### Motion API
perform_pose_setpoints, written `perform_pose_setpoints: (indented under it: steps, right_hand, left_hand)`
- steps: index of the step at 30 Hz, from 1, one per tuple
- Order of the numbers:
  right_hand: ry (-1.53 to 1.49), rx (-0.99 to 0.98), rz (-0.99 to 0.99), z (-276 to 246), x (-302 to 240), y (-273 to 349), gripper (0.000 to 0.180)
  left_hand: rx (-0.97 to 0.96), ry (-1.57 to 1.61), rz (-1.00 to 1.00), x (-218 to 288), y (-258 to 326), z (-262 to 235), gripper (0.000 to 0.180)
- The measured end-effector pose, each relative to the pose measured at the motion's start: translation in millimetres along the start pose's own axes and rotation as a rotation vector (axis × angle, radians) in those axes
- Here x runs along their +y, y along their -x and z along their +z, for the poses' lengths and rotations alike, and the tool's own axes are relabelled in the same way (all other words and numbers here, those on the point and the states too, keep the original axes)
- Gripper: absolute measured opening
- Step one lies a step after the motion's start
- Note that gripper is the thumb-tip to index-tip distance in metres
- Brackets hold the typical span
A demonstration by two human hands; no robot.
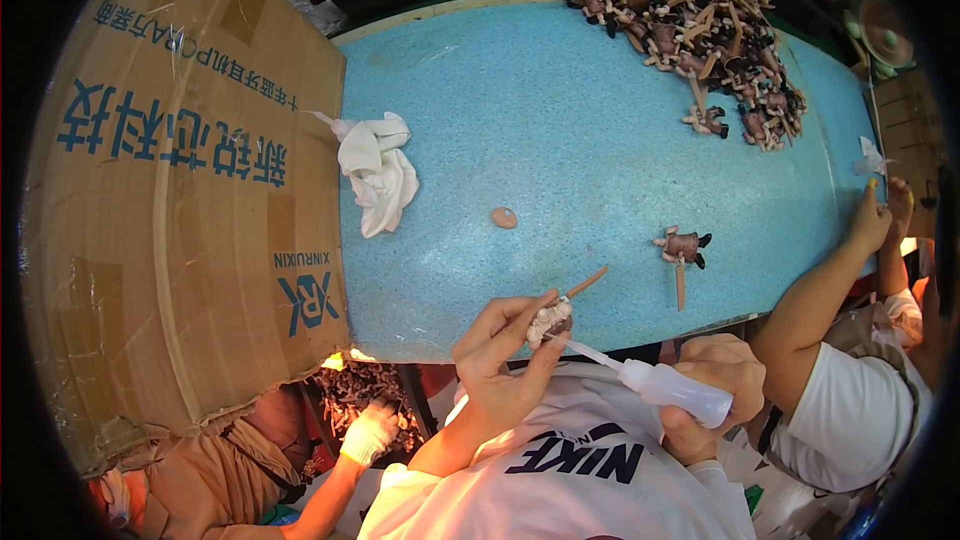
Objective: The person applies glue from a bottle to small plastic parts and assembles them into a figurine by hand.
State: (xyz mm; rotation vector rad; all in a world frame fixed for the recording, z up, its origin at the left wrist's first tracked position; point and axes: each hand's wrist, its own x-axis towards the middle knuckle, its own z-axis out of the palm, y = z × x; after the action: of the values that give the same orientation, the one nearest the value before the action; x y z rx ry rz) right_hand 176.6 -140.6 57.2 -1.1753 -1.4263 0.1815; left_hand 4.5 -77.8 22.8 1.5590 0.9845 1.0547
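Observation:
My left hand point(497, 355) is closed on a small figurine point(549, 324), pinched between thumb and fingers, with a thin tan stick-like piece point(587, 282) pointing up from it. In my right hand point(722, 377) is a white squeeze bottle point(676, 393), tilted, its long narrow nozzle point(592, 352) reaching the underside of the figurine. Whether the tip touches it I cannot tell. A single figurine with brown clothing and dark boots point(682, 246) lies on the blue tabletop point(470, 140), its tan stick toward me. Left of it rests a small oval tan piece point(504, 218).
A crumpled white cloth point(378, 175) lies beside a large cardboard box point(190, 200) at left. Many figurines are heaped point(700, 35) at the far right. A co-worker's hand point(872, 218) holds a small bottle at right; another person's gloved hand point(370, 432) is at lower left over a bin of parts.

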Motion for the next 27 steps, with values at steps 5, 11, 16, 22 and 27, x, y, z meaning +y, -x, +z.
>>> perform_pose_setpoints:
  steps: [5, 11, 16, 22, 27]
  right_hand:
    - [-0.018, 0.007, 0.010, 0, 2, 3, 0.032]
    - [-0.089, 0.033, 0.055, 2, -3, 5, 0.032]
    - [-0.041, -0.001, 0.035, 3, -1, 2, 0.032]
    - [-0.079, 0.100, 0.045, 3, 4, 7, 0.031]
    - [-0.411, 0.332, 0.299, 0, 10, 17, 0.034]
  left_hand:
    - [0.007, 0.022, 0.014, -2, 0, 0, 0.026]
    - [0.009, -0.011, 0.010, -1, 2, -1, 0.024]
    - [0.021, 0.019, -0.015, -1, 2, -1, 0.024]
    - [0.009, -0.024, 0.048, -2, 0, -1, 0.023]
    - [0.014, 0.013, -0.008, -2, -1, -3, 0.020]
